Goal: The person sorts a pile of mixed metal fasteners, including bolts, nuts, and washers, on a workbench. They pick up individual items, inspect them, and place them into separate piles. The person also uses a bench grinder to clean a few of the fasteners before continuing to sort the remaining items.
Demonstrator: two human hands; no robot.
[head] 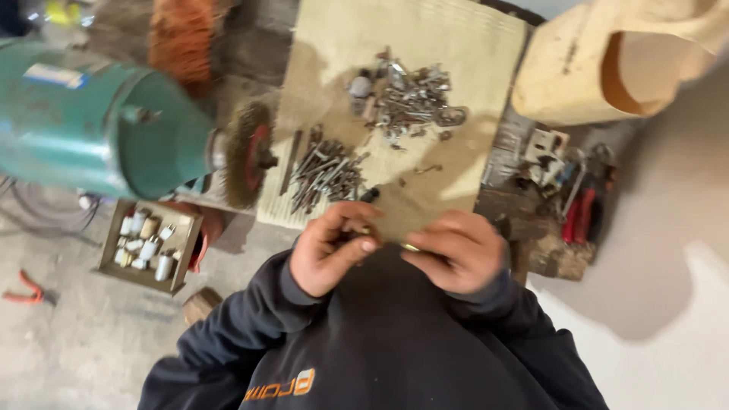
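Note:
My left hand (328, 249) and my right hand (458, 250) are held close together in front of my chest, over the near edge of a tan board (448, 34). The left fingers are curled around a small part that I cannot make out. The right fingertips pinch a small brass-coloured piece (411, 247). A short dark bolt (370, 195) lies on the board just beyond the left fingers. Further out on the board lie a heap of long bolts (326, 171) and a heap of mixed nuts and metal fittings (406, 99).
A green bench motor (91, 121) with a wire brush wheel (247, 156) stands at the left. Below it sits a wooden box of small white cylinders (148, 244). Red pliers (26, 290) lie on the floor. Red-handled tools (581, 212) and a tan roll (607, 68) are at the right.

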